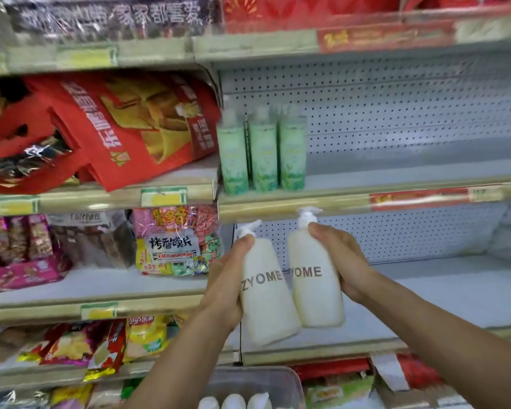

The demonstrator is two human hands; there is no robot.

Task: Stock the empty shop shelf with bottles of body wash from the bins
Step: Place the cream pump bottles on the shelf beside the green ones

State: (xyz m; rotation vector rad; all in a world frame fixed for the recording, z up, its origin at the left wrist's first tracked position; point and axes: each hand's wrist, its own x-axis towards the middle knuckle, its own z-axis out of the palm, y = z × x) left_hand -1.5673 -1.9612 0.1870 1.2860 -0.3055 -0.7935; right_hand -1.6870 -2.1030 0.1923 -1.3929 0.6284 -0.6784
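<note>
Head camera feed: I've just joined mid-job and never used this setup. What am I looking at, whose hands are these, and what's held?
There is no machine here. One wide-angle camera sits on a person's head and looks forward and down, so the two bare arms reaching in from below are that person's own. The left hand grips one white pump bottle marked ZYOME, and the right hand grips a second white pump bottle. Both are raised in front of the shop shelf, where three green bottles stand at its left end; the rest of it looks bare. Snack packets fill the bay to the left. At the bottom, a clear bin holds more white bottle tops.
</note>
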